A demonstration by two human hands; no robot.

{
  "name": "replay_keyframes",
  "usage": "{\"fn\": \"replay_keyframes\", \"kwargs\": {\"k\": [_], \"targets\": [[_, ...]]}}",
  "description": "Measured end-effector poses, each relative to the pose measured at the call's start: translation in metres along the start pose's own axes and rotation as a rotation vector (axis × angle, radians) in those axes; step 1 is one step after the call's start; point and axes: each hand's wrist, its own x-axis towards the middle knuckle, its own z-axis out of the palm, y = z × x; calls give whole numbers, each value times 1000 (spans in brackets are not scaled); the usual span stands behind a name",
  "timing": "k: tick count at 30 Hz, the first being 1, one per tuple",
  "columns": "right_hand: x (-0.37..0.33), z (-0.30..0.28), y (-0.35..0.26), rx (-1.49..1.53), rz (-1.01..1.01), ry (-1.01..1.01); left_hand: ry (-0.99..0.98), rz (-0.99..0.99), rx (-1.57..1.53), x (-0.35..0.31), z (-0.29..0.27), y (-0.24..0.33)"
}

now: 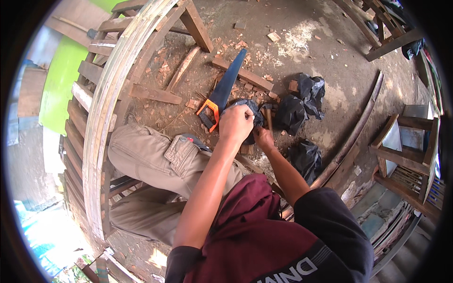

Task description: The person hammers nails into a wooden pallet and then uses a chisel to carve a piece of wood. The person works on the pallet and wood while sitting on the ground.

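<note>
A black plastic bag [256, 116] is bunched up low over the ground in front of me. My left hand [237, 122] is closed in a fist at its top, gripping the plastic. Lower and to the right, my right hand [263, 137] pinches the bag's edge, its fingertips partly hidden. What the bag contains cannot be seen. Just left of it lies a handsaw [227, 81] with a dark blue blade and an orange and black handle. A wooden-handled hammer [269, 118] rests close by on the right.
More black plastic bundles [291, 113] and another black bag [304, 160] lie to the right. Wood chips and a wooden plank [243, 74] are beyond the saw. A slatted wooden frame [101, 118] stands left, a long curved pole [358, 127] and a wooden stool-like frame [406, 151] right.
</note>
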Motion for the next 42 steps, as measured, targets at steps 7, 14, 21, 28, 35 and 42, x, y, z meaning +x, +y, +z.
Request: {"fn": "replay_keyframes", "kwargs": {"k": [7, 14, 21, 28, 35, 42], "targets": [[16, 25, -20, -164, 169, -91, -224, -70, 322, 9, 34, -55], [24, 26, -10, -264, 59, -109, -269, -128, 206, 3, 22, -66], [37, 28, 20, -573, -228, -230, -289, -92, 170, 2, 23, -66], [42, 33, 25, -674, -282, -351, -281, -89, 160, -3, 24, -59], [34, 4, -2, 351, -158, -94, -122, -39, 274, 1, 24, -58], [20, -43, -51, 956, 188, -310, -220, -215, 218, 10, 34, -64]]}}
